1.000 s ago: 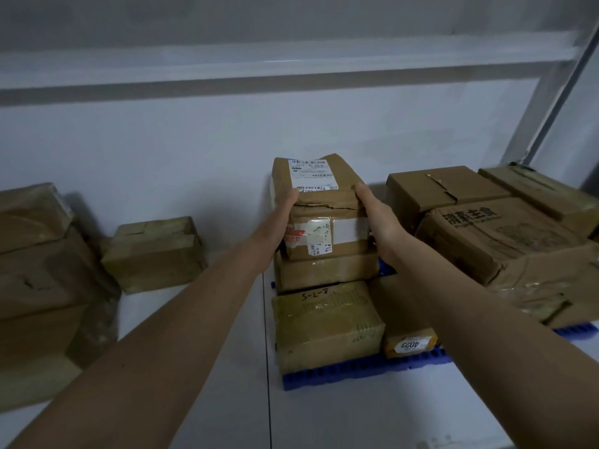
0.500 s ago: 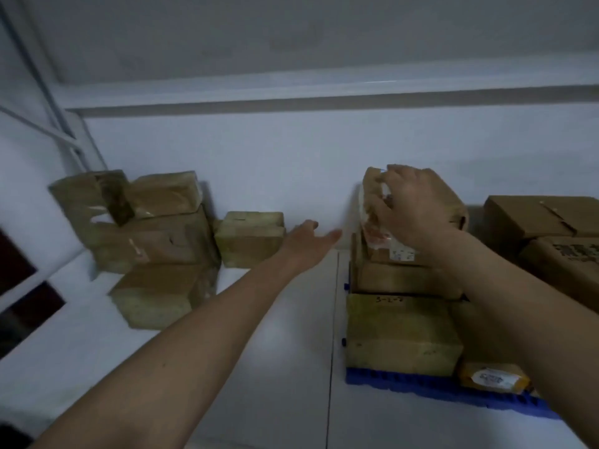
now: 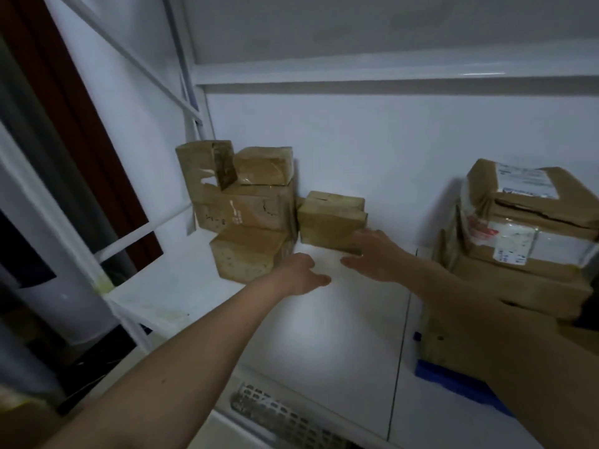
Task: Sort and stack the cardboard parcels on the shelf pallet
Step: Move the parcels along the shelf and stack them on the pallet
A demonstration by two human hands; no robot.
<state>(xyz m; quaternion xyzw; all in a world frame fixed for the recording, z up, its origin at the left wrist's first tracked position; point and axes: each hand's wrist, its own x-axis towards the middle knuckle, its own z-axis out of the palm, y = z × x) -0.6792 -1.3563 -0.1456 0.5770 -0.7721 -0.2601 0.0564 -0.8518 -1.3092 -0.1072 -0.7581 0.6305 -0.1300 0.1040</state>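
Note:
A small brown parcel (image 3: pixel 329 218) lies alone on the white shelf (image 3: pixel 324 335) against the back wall. My right hand (image 3: pixel 377 256) reaches out flat, its fingertips at the parcel's lower right corner. My left hand (image 3: pixel 299 275) hovers just below and left of that parcel, fingers loosely curled, holding nothing. A stack of parcels (image 3: pixel 518 241) with white labels stands at the right on a blue pallet (image 3: pixel 453 384). My right forearm hides part of that stack's front.
A pile of several brown parcels (image 3: pixel 246 205) sits in the shelf's back left corner beside the white rack upright (image 3: pixel 194 102). A perforated white panel (image 3: pixel 275 413) shows at the shelf's front edge. A dark red curtain (image 3: pixel 74 124) hangs beyond the rack at left.
Both hands have left the labelled stack on the pallet and swung left toward the lone small parcel. The view has panned left with them.

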